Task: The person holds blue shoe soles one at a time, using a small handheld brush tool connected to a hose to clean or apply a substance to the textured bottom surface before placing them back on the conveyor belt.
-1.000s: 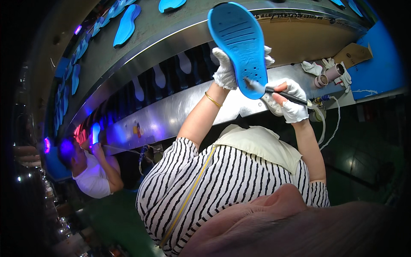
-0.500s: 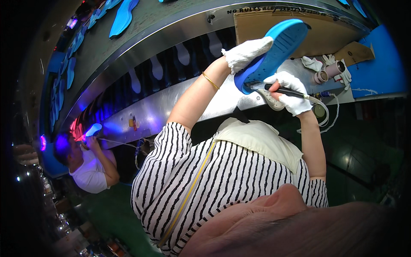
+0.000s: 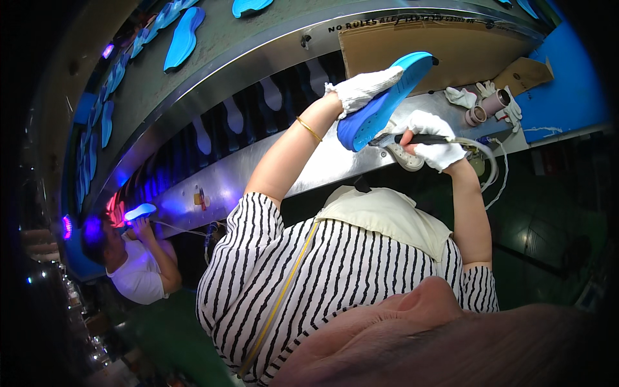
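In my white-gloved left hand [image 3: 366, 90] is a blue shoe sole [image 3: 385, 109], gripped along its left edge. The sole is tilted, with its far end pointing up and right and its near end, dotted with small holes, toward me. My right hand [image 3: 443, 153], in a white glove with bare fingertips, is closed round a black-handled brush [image 3: 429, 138] with a pale hose [image 3: 493, 161] trailing from it. The brush tip is close to the sole's near end; I cannot tell whether they touch. Below the brush a pale perforated shoe [image 3: 406, 159] is partly hidden.
A conveyor belt [image 3: 213, 48] with blue soles runs behind a metal rim. Beneath it stand rows of soles. Cardboard [image 3: 445, 51] leans behind the metal bench [image 3: 309, 161]. Cups [image 3: 495, 103] and spare gloves [image 3: 461, 97] lie at right. A co-worker [image 3: 138, 264] sits at left.
My left hand has brought the sole lower and a little left, tilting it so its face looks narrower. The brush tip has come away slightly from the sole's surface.
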Tool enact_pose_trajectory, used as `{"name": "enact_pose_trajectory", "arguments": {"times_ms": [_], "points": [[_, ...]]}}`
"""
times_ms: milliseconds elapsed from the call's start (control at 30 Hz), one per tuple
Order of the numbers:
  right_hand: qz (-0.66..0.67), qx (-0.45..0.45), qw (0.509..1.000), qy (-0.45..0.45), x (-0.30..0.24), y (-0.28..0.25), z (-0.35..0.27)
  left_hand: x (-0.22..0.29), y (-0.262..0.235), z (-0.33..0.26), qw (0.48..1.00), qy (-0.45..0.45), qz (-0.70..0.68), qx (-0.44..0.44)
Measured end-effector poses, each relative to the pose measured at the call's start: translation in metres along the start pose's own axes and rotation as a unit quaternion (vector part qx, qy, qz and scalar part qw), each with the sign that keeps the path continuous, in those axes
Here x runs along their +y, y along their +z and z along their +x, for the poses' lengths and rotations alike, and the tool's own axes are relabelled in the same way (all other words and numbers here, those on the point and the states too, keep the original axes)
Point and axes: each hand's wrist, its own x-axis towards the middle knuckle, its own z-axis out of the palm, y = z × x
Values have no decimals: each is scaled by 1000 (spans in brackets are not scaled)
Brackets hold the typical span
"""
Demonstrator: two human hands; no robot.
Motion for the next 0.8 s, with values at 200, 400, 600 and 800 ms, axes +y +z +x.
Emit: {"name": "enact_pose_trajectory", "arguments": {"times_ms": [200,400,600,800], "points": [[34,67,997,-29,2,-9,-3,14,9,-16,998,15,-56,-7],[128,142,980,50,-10,-28,-19,23,1,-37,961,136,-241,17],[242,321,914,59,-3,-11,-27,-26,-19,-30,889,37,-442,-111],[114,365,922,61,7,-3,-28,-59,53,-30,817,24,-547,-180]]}}
